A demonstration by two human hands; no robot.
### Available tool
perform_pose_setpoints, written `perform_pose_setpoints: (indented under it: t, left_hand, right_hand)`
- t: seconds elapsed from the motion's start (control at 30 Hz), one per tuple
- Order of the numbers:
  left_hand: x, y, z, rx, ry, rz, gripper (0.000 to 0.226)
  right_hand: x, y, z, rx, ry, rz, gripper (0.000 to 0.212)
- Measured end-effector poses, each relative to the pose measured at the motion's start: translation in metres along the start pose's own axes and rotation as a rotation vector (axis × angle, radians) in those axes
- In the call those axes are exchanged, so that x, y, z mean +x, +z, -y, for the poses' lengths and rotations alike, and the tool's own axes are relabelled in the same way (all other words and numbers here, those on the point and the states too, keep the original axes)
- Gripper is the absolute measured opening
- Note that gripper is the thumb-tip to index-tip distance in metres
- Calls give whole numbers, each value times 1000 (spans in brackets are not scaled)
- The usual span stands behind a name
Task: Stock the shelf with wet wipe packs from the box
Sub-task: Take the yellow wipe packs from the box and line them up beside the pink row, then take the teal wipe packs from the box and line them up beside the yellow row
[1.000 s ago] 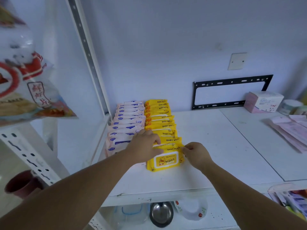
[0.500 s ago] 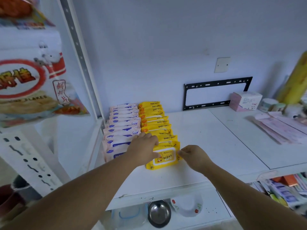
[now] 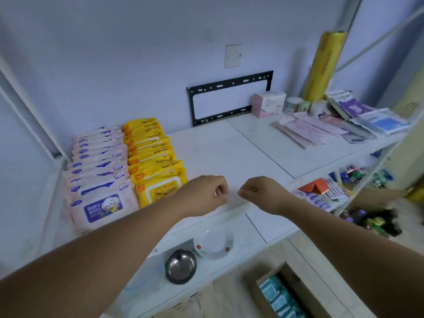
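The white shelf (image 3: pixel 229 152) spans the middle of the frame, and its left end is already stocked. A row of pink baby wipe packs (image 3: pixel 98 161) stands beside a row of yellow baby wipe packs (image 3: pixel 153 154), the two rows touching and running back to the wall. The bare stretch to their right suggests room for more. At the lower right, the cardboard box (image 3: pixel 271 273) on the floor holds teal packs (image 3: pixel 274 294), so stocking looks only partly done. At centre frame, the left hand (image 3: pixel 204 196) and right hand (image 3: pixel 261 193) hover near the shelf's front edge, fingers loosely curled and gripping nothing.
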State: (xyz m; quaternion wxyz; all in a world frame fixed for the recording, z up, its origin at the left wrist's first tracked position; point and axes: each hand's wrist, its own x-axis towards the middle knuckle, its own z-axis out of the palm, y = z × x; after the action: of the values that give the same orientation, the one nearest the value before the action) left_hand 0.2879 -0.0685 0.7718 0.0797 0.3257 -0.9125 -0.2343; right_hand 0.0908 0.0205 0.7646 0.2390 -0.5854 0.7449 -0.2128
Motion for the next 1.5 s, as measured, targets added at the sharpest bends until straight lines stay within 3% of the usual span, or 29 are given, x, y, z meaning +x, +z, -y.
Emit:
perform_pose_setpoints:
  t: [0.4,0.6,1.0,1.5]
  left_hand:
    - [79,150,-168,-35,76,294,13]
    - [86,256,-202,-35,14,469,7]
    - [84,407,-179,18,-102,732,13]
    - [97,626,-64,-42,-240,908,17]
  right_hand:
    - [-138,-64,-217,-38,270,61,19]
    - [-195,-57,-317,50,410,129,19]
    - [-246,37,-440,191,674,260,22]
    - [-219,227,-594,176,809,433,29]
